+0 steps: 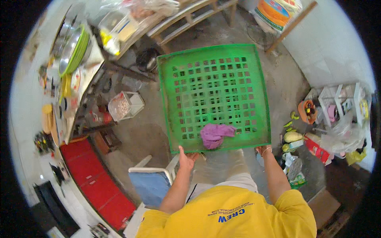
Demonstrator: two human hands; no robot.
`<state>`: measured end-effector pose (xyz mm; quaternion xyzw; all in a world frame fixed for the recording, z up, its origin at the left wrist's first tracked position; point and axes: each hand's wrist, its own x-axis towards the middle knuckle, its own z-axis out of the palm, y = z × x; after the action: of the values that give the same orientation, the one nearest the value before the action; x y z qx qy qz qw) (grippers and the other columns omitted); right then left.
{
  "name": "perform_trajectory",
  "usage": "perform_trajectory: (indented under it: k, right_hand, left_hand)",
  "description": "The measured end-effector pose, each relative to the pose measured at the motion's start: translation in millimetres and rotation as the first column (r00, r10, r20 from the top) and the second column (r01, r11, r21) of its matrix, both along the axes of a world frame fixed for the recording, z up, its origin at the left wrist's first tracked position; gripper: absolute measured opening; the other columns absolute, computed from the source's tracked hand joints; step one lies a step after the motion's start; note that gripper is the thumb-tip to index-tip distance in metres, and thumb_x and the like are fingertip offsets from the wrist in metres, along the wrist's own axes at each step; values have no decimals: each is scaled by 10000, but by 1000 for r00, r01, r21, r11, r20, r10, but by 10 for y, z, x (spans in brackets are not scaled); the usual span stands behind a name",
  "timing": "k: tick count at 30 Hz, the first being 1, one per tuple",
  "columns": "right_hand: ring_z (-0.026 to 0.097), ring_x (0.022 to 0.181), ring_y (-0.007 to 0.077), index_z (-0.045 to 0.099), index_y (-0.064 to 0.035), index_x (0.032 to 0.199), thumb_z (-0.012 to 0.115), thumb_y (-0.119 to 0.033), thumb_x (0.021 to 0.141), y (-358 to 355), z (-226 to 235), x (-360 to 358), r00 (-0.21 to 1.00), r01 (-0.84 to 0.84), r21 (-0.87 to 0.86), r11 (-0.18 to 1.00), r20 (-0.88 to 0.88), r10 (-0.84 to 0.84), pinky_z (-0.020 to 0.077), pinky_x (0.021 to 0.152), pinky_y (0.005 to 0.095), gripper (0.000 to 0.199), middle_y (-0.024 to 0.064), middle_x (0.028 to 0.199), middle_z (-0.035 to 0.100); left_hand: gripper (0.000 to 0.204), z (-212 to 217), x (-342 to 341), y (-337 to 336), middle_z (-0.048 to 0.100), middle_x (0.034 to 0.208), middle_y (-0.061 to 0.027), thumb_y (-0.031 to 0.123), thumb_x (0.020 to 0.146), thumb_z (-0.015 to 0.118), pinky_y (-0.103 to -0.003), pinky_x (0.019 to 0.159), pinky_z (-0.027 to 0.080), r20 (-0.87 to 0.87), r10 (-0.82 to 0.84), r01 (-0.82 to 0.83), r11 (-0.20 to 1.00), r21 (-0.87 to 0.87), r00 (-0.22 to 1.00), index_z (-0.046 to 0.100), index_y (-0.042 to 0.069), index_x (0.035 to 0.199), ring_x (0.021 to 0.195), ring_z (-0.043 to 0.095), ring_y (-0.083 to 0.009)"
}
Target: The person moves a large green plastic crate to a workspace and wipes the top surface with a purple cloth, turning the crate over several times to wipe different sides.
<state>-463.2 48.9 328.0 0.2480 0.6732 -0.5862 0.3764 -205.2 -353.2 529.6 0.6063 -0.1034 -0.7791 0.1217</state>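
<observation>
In front of me is a large square green plastic crate (pixel 168 91) with a grid of square holes in its base. A crumpled purple cloth (pixel 216 134) lies inside it, against the near edge. My left hand (pixel 186 158) grips the crate's near left corner, with the thumb up on the rim and the fingers beneath. At the near right corner my right hand (pixel 262 150) is closed on the rim; its fingers are mostly hidden under the crate.
At my left stand a blue-seated chair (pixel 150 186), red cabinets (pixel 97 178) and a small white rack (pixel 126 106). A wooden bench (pixel 194 18) is at the far side. On the right are a white shelf (pixel 343 99), an orange basket (pixel 306 115) and vegetables (pixel 293 137) on the floor.
</observation>
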Motion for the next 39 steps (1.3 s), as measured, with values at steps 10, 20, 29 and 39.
perform_trajectory:
  k: [10, 20, 29, 39]
  right_hand:
    - [520, 513, 167, 540, -46, 911, 462, -151, 877, -1745, 2282, 938, 939, 254, 167, 953, -278, -201, 428, 412, 247, 135, 86, 684, 545]
    - [499, 478, 107, 555, -38, 891, 481, -144, 884, -3755, 2662, 1492, 737, -482, 42, 875, -521, 431, 407, 431, 237, 130, 58, 637, 566]
    - [512, 484, 144, 529, -43, 933, 544, -230, 860, -3408, 1445, 2262, 708, -697, 130, 706, 280, 648, 428, 429, 263, 202, 63, 693, 575]
    - [525, 517, 157, 529, -56, 947, 547, -263, 851, -4061, 384, 2172, 788, -138, -160, 977, 580, 207, 446, 453, 273, 228, 66, 711, 576]
  left_hand:
    - [628, 198, 966, -772, 437, 1181, -264, 411, 880, 471, -446, 815, 471, -139, -125, 134, 989, 59, 982, 264, -10, 1298, 1025, 517, -364]
    - [401, -395, 912, -736, 529, 1033, -176, 321, 910, 429, -464, 775, 481, -137, -11, 35, 984, 173, 991, 402, 13, 1164, 950, 548, -315]
    - [364, -743, 311, -661, 582, 982, -88, 360, 889, 429, -474, 696, 440, -103, -58, 74, 985, 156, 993, 514, 65, 1084, 881, 566, -257]
    - [669, -68, -2, -1146, 372, 1262, -288, 482, 833, 481, -444, 1052, 113, 466, -616, 740, 311, -597, 635, 391, -51, 1226, 1223, 263, -427]
